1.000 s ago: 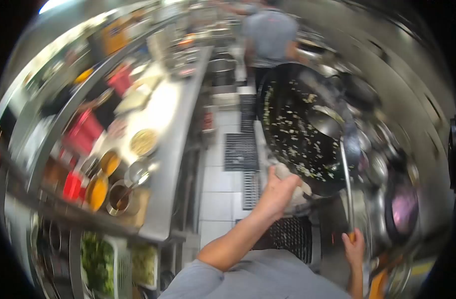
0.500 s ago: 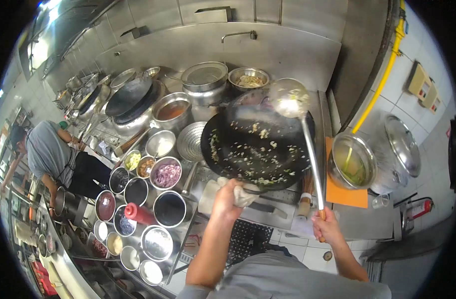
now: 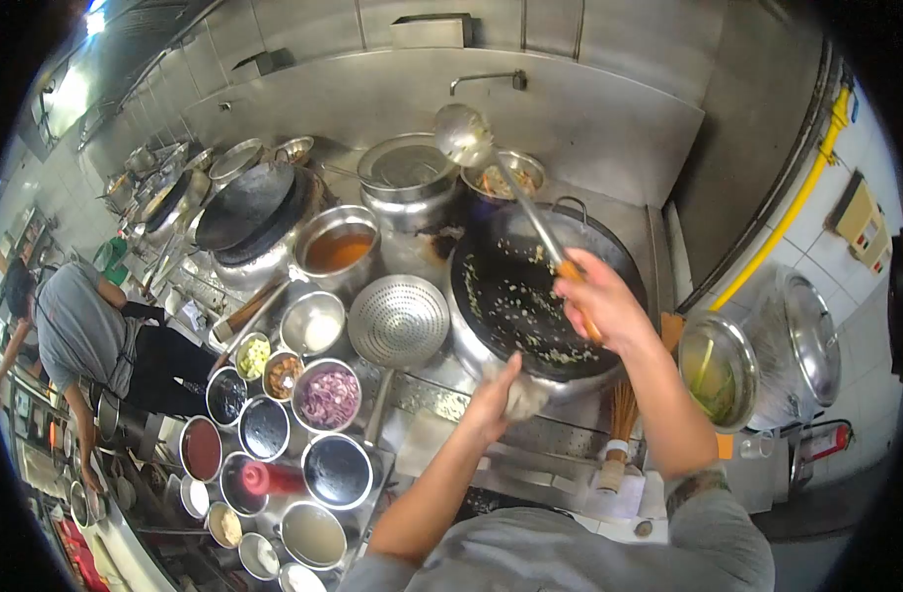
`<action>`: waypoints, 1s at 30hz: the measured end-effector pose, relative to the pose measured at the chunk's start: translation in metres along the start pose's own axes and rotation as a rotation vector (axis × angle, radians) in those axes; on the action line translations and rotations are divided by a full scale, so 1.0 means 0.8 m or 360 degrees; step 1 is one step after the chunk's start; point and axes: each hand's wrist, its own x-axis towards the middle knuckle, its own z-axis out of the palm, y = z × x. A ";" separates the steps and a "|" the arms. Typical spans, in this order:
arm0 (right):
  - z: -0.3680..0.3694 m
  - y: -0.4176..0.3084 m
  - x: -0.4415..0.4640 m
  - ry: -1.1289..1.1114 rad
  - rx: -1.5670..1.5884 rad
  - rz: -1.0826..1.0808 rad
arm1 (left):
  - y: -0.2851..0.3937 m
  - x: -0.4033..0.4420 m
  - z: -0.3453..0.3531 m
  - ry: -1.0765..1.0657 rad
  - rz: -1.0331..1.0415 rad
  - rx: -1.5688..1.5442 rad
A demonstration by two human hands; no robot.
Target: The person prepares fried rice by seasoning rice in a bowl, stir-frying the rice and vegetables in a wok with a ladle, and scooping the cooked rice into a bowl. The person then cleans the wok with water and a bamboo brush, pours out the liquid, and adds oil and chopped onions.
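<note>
My right hand [image 3: 609, 301] is closed around the wooden handle of a long ladle [image 3: 463, 135]. The ladle's bowl is raised beyond the wok, near a metal bowl of food [image 3: 510, 178], with bits of food in it. Below my right hand sits a black wok [image 3: 530, 311], with chopped white and green bits scattered over its inside. At its near rim, my left hand [image 3: 491, 403] grips a folded pale cloth [image 3: 526, 398]. Whether the cloth is wrapped round a wok handle is hidden.
Left of the wok rest a perforated strainer [image 3: 400, 321], a pot of orange-brown liquid [image 3: 338, 252] and several ingredient bowls, one with chopped purple onion [image 3: 328, 395]. A bamboo brush [image 3: 617, 444] stands at the front right. Another person [image 3: 86, 321] works at far left.
The wok, tilted toward me before, now sits flatter on the stove. My right hand has moved forward over it, and the ladle has swung left and away. The camera view has shifted slightly.
</note>
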 end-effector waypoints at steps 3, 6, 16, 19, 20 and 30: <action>0.049 -0.001 0.134 0.0059 -0.0440 0.0001 | -0.016 -0.030 -0.087 0.0159 0.0321 0.0437; 0.112 0.011 0.243 0.0191 -0.0728 -0.0025 | 0.010 -0.078 -0.154 0.0387 0.0215 0.0998; 0.114 0.017 0.362 -0.0455 0.1796 0.0554 | -0.031 -0.075 -0.222 0.0815 0.0441 0.1818; 0.097 -0.011 0.308 -0.0608 0.2141 0.0476 | -0.024 -0.077 -0.218 0.0830 0.0556 0.1853; 0.088 -0.017 0.286 -0.0632 0.2193 0.0452 | -0.013 -0.087 -0.205 0.0835 0.0516 0.1873; -0.086 -0.027 0.032 -0.0375 0.1750 0.0316 | 0.018 -0.130 -0.057 0.0625 0.1455 0.2480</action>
